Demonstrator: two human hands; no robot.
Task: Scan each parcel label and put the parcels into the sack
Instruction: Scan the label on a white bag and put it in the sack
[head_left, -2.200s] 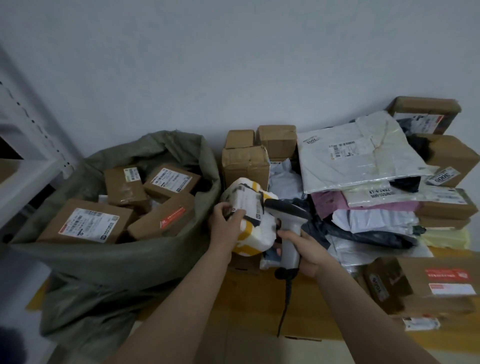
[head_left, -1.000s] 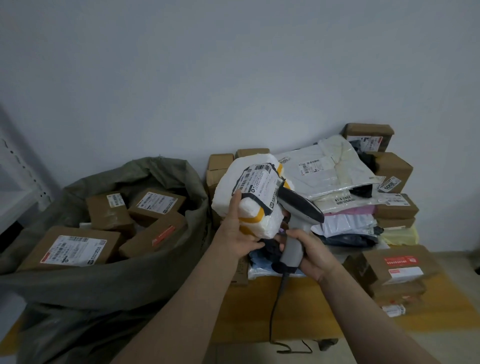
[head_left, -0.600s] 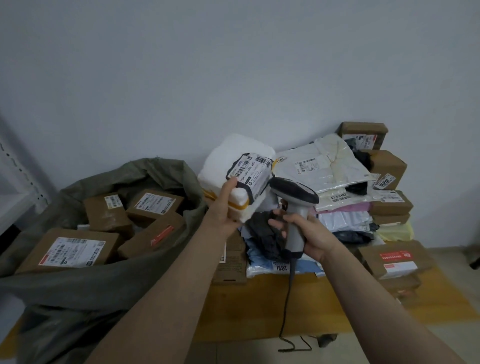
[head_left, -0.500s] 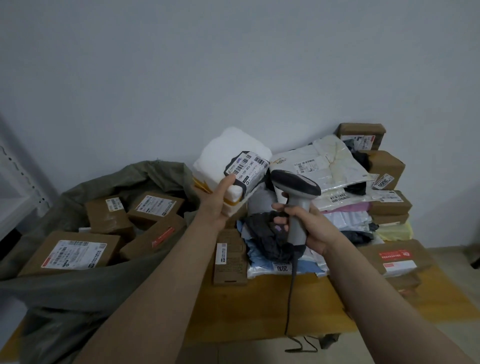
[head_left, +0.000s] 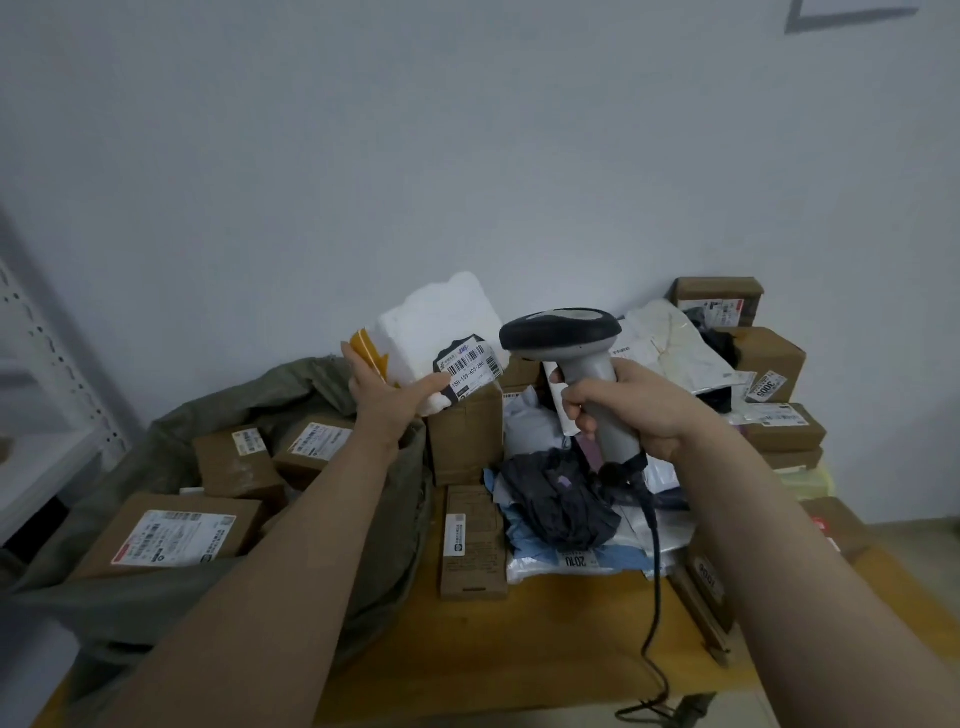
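Observation:
My left hand (head_left: 387, 387) holds a white foam parcel (head_left: 439, 327) with yellow tape from below, raised above the sack's right rim. Its barcode label (head_left: 469, 368) faces the scanner. My right hand (head_left: 641, 410) grips the grey handle of the barcode scanner (head_left: 563, 335), whose dark head sits just right of the label. The olive-green sack (head_left: 171, 608) lies open at the left with several labelled brown boxes (head_left: 171, 535) inside.
A heap of cardboard boxes (head_left: 769, 358) and plastic mailer bags (head_left: 561, 499) covers the yellow table (head_left: 493, 649) at the right. A flat brown box (head_left: 472, 540) lies near the sack. The scanner cable (head_left: 655, 597) hangs down to the table front. White shelving (head_left: 36, 415) stands at far left.
My left hand has carried the foam parcel up and leftward toward the sack. My right hand has raised the scanner beside the label. The view has tilted upward.

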